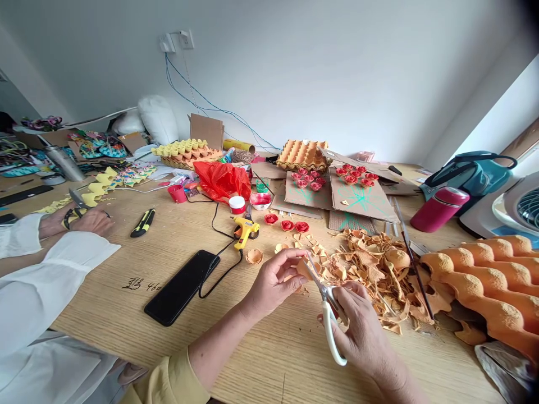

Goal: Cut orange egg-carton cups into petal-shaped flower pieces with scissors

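My right hand [357, 325] grips white-handled scissors [332, 336], their blades pointing up and left. Between the thumb and fingers of my left hand [275, 283] is a small piece of orange egg carton [304, 267], partly hidden by the fingers. The scissor blades meet this piece; whether they are cutting through it I cannot tell. Just beyond my left hand, a petal-edged carton cup [254, 257] sits on the table. Orange carton scraps [374, 269] are heaped past my right hand. Three red carton roses [287, 225] lie in a row farther back.
A yellow glue gun [245, 231] and a black phone [181, 289] with a cord across it lie left of my hands. Orange egg trays [492, 275] occupy the right. A co-worker's hands [86, 220] hold scissors at the left. Red roses rest on cardboard [362, 199] behind.
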A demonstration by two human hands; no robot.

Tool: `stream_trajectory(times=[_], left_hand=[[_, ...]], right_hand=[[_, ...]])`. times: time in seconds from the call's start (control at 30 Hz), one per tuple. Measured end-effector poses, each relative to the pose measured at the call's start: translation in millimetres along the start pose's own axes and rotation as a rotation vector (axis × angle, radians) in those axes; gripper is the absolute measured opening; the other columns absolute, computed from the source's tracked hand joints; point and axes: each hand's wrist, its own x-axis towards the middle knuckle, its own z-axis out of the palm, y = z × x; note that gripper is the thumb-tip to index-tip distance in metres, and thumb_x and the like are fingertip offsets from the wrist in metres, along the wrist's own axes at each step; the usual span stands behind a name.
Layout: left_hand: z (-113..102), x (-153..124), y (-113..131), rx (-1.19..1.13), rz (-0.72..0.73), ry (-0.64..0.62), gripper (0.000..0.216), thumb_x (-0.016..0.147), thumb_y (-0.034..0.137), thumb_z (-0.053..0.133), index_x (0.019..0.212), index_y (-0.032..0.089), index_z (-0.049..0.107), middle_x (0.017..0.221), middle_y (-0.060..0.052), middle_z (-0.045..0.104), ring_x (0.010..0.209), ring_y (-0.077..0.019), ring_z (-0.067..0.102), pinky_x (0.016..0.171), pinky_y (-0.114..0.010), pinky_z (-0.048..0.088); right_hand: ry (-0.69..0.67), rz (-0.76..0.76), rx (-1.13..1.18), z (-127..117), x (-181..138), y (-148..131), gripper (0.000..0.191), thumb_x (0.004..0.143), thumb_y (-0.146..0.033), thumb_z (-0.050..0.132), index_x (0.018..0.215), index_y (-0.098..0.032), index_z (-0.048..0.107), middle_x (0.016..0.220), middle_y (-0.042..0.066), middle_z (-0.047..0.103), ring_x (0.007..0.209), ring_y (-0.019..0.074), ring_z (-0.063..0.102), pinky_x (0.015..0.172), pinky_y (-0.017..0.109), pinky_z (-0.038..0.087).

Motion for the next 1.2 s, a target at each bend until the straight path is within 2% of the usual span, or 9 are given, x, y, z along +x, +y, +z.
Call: stream_trajectory(times=[0.2,0.37,0.43,0.63,0.8,0.97,1.2], left_hand=[[0.4,1.2,3.3,-0.08,-0.044,0.005,0.038,0.08,0.023,0.078,0.116,0.022,0.066,0.124,-0.009,0.068,0.117,-0.0241,0.063,0.102,-0.037,0.05],[2.5,2.0,5.8,-0.189,-0.157,0.02,0.041,0.082,0.031,0.076,0.119,0.021,0.063,0.115,-0.008,0.07,0.105,-0.0219,0.067,0.089,-0.033,0.055],[2.8,2.1,5.8,-0.195,-0.169,0.036,0.041,0.081,0.031,0.077,0.117,0.02,0.063,0.115,-0.009,0.07,0.104,-0.0213,0.067,0.088,-0.032,0.055],[4.8,0.5,2.5,-0.124,-0.112,0.024,0.038,0.078,0.024,0.08,0.112,0.019,0.063,0.11,-0.008,0.072,0.101,-0.019,0.069,0.091,-0.03,0.053],[5.8,-0.2,-1.5,-0.123,-0.033,0.012,0.036,0.078,0.022,0.08,0.11,0.019,0.063,0.106,-0.006,0.072,0.099,-0.0169,0.069,0.09,-0.028,0.053],[4.3,0.0,-0.6,-0.123,-0.057,0.006,0.036,0.079,0.021,0.079,0.112,0.02,0.064,0.11,-0.007,0.072,0.1,-0.0179,0.069,0.086,-0.027,0.054],[6.3,-0.2,6.7,-0.159,-0.122,-0.009,0.037,0.081,0.021,0.077,0.116,0.02,0.065,0.116,-0.009,0.072,0.107,-0.0216,0.069,0.093,-0.032,0.053]], right_hand=[[0.011,0.0,0.012,-2.4,0.3,-3.8,0.029,0.097,-0.027,0.054,0.077,-0.024,0.033,0.067,-0.005,0.043,0.067,0.0174,0.044,0.071,0.033,0.036],[0.005,0.001,0.007,0.6,0.5,-0.3,0.027,0.096,-0.026,0.053,0.079,-0.024,0.033,0.07,-0.004,0.043,0.067,0.017,0.043,0.075,0.036,0.037],[0.003,0.007,-0.001,1.4,1.1,0.9,0.024,0.095,-0.027,0.054,0.081,-0.024,0.035,0.072,-0.004,0.043,0.066,0.0167,0.043,0.078,0.038,0.037],[0.006,0.036,-0.022,0.4,1.9,2.0,0.017,0.092,-0.029,0.056,0.086,-0.023,0.04,0.078,-0.002,0.047,0.073,0.0189,0.048,0.088,0.046,0.036],[0.008,0.03,-0.052,-0.3,1.3,3.4,0.018,0.09,-0.031,0.058,0.09,-0.023,0.042,0.079,-0.002,0.048,0.072,0.0184,0.049,0.094,0.05,0.034],[0.009,0.005,-0.042,0.4,0.1,2.4,0.022,0.091,-0.025,0.057,0.081,-0.023,0.037,0.073,-0.005,0.043,0.066,0.0157,0.045,0.089,0.046,0.036],[0.003,-0.007,0.021,-1.4,-1.5,-3.0,0.025,0.096,-0.025,0.053,0.079,-0.024,0.035,0.071,-0.003,0.043,0.07,0.0181,0.044,0.075,0.037,0.038]])
